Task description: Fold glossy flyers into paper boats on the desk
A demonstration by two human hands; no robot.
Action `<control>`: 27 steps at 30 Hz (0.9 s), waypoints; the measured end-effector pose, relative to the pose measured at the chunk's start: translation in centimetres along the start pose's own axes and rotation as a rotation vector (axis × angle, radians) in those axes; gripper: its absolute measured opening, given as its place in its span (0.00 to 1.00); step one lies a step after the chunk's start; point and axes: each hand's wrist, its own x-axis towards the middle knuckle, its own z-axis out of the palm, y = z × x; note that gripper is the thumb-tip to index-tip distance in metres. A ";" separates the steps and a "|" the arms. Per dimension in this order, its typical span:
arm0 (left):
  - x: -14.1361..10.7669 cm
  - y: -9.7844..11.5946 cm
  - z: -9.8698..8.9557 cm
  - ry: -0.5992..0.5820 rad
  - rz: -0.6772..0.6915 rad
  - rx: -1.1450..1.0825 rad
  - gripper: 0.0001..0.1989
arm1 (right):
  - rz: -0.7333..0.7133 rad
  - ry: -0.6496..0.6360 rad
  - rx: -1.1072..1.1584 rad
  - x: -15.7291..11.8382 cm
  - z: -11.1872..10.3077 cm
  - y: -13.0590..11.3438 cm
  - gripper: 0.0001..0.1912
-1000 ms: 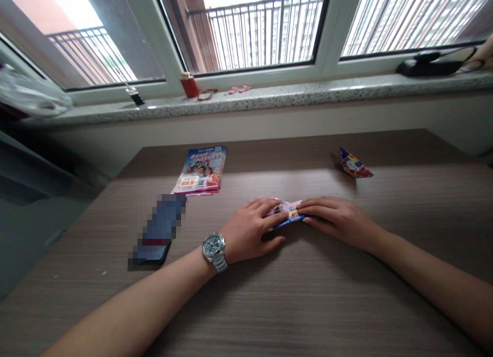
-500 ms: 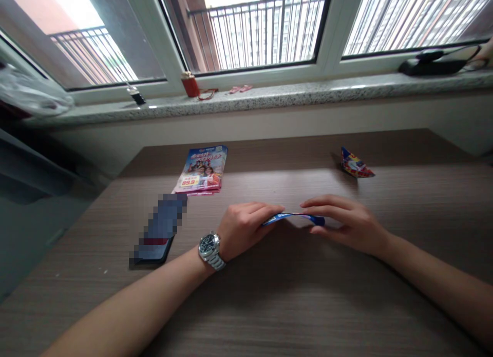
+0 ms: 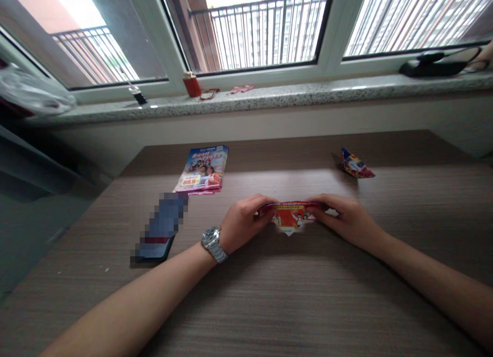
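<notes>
Between my two hands is a folded paper flyer (image 3: pixel 293 217), mostly red and yellow on the side facing me, with a pointed lower flap tipped in white. My left hand (image 3: pixel 246 218), with a steel watch at the wrist, pinches its left end. At the right end, my right hand (image 3: pixel 342 214) grips it between thumb and fingers. The paper is held just above the wooden table, or touching it; I cannot tell which. Beyond my right hand stands a small folded paper boat (image 3: pixel 355 164) in blue, red and white.
A stack of printed flyers (image 3: pixel 204 169) lies at the back left of the table (image 3: pixel 239 311). Nearer me is a dark phone (image 3: pixel 159 228), partly pixelated. On the stone windowsill (image 3: pixel 300 92) are a red lighter-like object (image 3: pixel 191 85) and a black device (image 3: pixel 433 65).
The paper has turned, so its red and yellow side now faces me instead of a thin blue edge. My right hand's loosely spread fingers have closed on its right end.
</notes>
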 end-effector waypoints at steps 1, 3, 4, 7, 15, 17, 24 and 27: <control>0.0 -0.1 0.0 -0.014 -0.002 0.009 0.08 | -0.001 -0.011 -0.009 0.0 0.1 0.1 0.09; 0.1 -0.3 0.1 -0.047 -0.010 0.026 0.09 | -0.014 -0.037 -0.033 0.0 0.2 0.1 0.10; 0.0 -0.4 0.2 -0.064 -0.011 0.036 0.09 | -0.027 -0.047 -0.046 0.0 0.2 0.1 0.10; 0.0 -0.6 0.4 -0.098 0.013 0.095 0.10 | -0.090 -0.055 -0.079 0.1 0.3 0.3 0.10; 0.0 -1.0 0.8 -0.166 0.095 0.279 0.11 | -0.193 -0.067 -0.145 0.1 0.9 0.7 0.12; -0.1 -1.0 0.9 -0.176 0.094 0.292 0.11 | -0.213 -0.096 -0.166 0.1 0.9 0.6 0.15; -0.2 -0.4 0.7 -0.183 0.118 0.314 0.11 | -0.262 -0.130 -0.196 0.0 0.8 0.1 0.14; -0.2 0.1 0.5 -0.191 0.141 0.293 0.15 | -0.280 -0.129 -0.211 0.1 0.7 -0.1 0.13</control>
